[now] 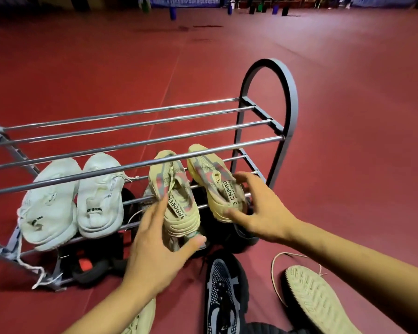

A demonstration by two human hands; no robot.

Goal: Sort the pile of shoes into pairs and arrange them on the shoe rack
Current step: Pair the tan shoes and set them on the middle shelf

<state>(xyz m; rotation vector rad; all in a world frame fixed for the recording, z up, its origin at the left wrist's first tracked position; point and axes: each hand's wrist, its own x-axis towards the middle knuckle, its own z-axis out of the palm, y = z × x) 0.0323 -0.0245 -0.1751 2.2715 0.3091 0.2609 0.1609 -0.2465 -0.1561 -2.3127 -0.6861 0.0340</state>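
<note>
Both my hands spread wide: left hand [155,239] and right hand [258,208] beside the beige sneakers [176,201]. Risk: a nudge tips one between the shoe rack [268,104] rods.

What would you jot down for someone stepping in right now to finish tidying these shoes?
Left hand: open, fingers around the heel of the left tan shoe.
Right hand: open, fingers on the right tan shoe.
Both tan shoes sit side by side on the middle shelf of the shoe rack, next to the white pair.
Dark shoes lie on the bottom shelf; the top shelf holds none in view.
Left to do: a dark knit shoe and an upturned pale-soled shoe are on the floor, still to be paired and shelved.
</note>
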